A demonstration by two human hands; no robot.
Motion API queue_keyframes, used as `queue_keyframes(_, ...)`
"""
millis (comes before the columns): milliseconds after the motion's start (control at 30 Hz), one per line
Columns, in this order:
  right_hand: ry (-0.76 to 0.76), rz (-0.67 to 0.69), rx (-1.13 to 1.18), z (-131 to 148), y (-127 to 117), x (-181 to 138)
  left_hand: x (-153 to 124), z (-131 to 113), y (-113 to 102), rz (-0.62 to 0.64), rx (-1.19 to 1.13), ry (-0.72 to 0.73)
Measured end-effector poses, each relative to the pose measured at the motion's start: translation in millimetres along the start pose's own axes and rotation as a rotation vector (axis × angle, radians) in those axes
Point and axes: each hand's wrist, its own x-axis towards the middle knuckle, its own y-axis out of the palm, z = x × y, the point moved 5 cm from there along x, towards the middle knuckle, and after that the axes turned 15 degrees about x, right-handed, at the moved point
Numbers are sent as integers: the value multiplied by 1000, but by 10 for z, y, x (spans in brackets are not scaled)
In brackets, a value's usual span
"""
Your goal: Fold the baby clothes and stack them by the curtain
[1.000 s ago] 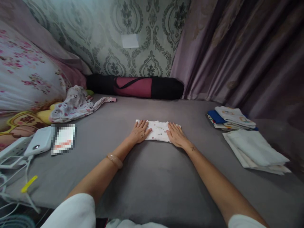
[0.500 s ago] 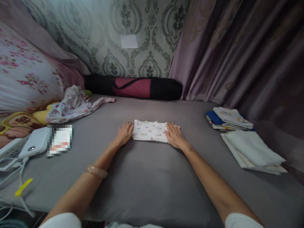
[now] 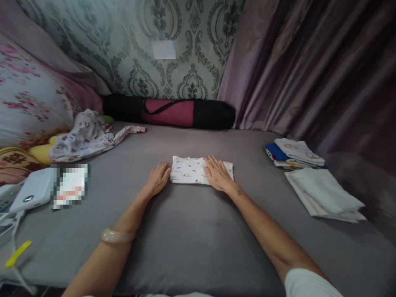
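Note:
A white folded cloth [image 3: 188, 170] printed with small coloured figures lies flat on the grey bed sheet [image 3: 188, 231]. My right hand [image 3: 217, 172] rests palm down on its right half, fingers stretched out and pointing away from me. Just beyond the cloth's left edge, my left hand [image 3: 158, 177] lies on the sheet with its fingers extended. A narrow strip of sheet shows between that hand and the cloth. Part of the cloth is hidden under my right hand.
To the right lie a folded pale cloth stack [image 3: 324, 192] and a pile of folded clothes [image 3: 293, 152]. A black and red long bag [image 3: 173, 113] lies along the wall. At left are a crumpled printed garment [image 3: 89, 140], a white power bank [image 3: 32, 189] and cables.
My right hand has slid left, from the cloth's right end further onto it. My left hand has come slightly away from the left edge. The view has shifted a little.

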Motion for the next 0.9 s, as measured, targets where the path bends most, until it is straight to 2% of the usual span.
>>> queue_keyframes(100,21,62,13,40,142,-10,-37,-19,4,8,12,15)
queue_keyframes(200,28,57,5,19,188,-23,-46,-23,16,22,21,17)
queue_keyframes(367,50,102,16,42,104,13,-39,-15,30,18,35,28)
queue_keyframes(500,-23,4,24,234,14,113,-52,-36,2,16,47,33)
queue_keyframes(600,-65,34,34,348,133,172,-69,-63,-26,37,64,23)
queue_keyframes(733,-47,69,20,335,322,191,-80,-83,-32,42,54,29)
queue_keyframes(900,-53,84,-1,304,321,201,-82,-60,-14,14,23,29)
